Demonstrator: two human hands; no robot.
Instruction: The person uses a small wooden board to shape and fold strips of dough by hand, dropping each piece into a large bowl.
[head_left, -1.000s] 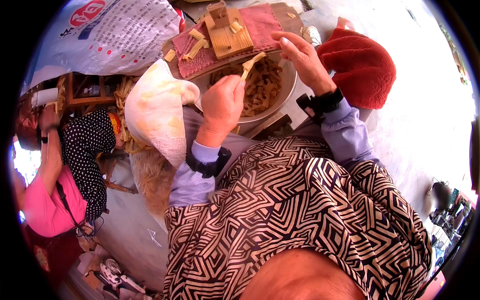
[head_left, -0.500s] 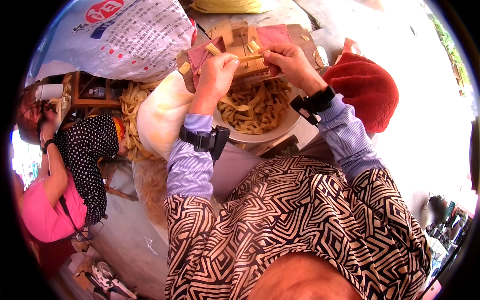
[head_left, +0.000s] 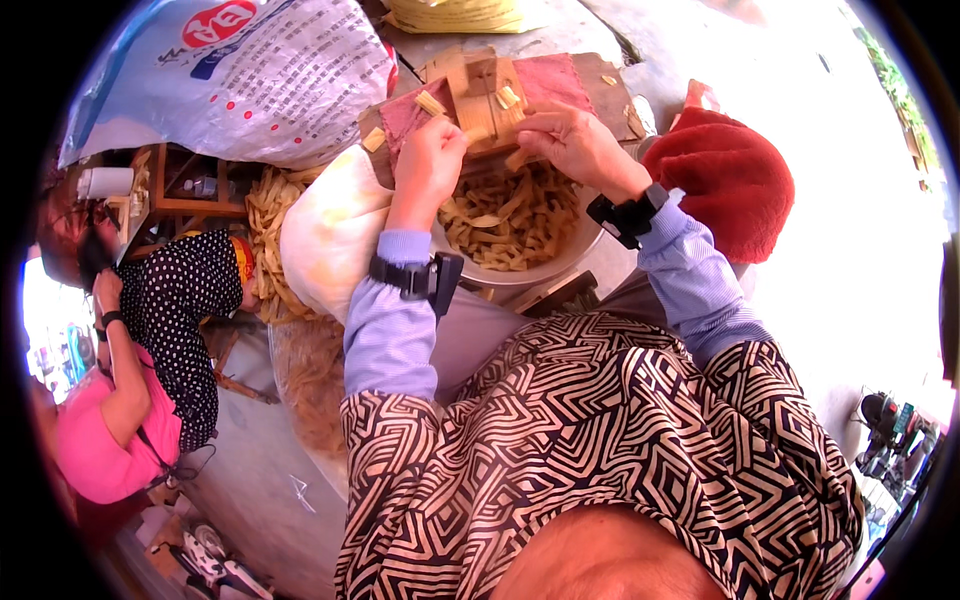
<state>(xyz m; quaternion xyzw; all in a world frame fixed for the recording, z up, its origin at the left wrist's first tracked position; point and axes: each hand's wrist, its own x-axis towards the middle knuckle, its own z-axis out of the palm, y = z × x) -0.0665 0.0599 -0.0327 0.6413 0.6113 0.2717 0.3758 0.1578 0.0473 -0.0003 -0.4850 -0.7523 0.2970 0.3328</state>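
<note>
Both my hands are over the near edge of a wooden board (head_left: 612, 95) covered partly by pink-red cloth (head_left: 555, 78). My left hand (head_left: 430, 165) is closed, with a short pale-yellow strip (head_left: 474, 136) showing at its fingertips. My right hand (head_left: 575, 143) pinches the end of a similar tan strip (head_left: 517, 158), which points down toward the bowl. A wooden block (head_left: 480, 85) with a dark slot stands on the board beyond my fingers. Below my hands a wide pale bowl (head_left: 585, 245) holds many yellow-brown strips (head_left: 510, 220).
Small yellow pieces (head_left: 430, 103) lie on the board. At left are a large printed white sack (head_left: 270, 90), a stained white cloth (head_left: 330, 235) and more strips (head_left: 270, 250). A red cloth (head_left: 725, 185) covers something at right. A person in pink (head_left: 120, 430) sits at far left.
The strip that stretched between both hands no longer spans them; each hand now shows a separate-looking strip end. My right hand has lowered slightly, and the person at left has shifted an arm.
</note>
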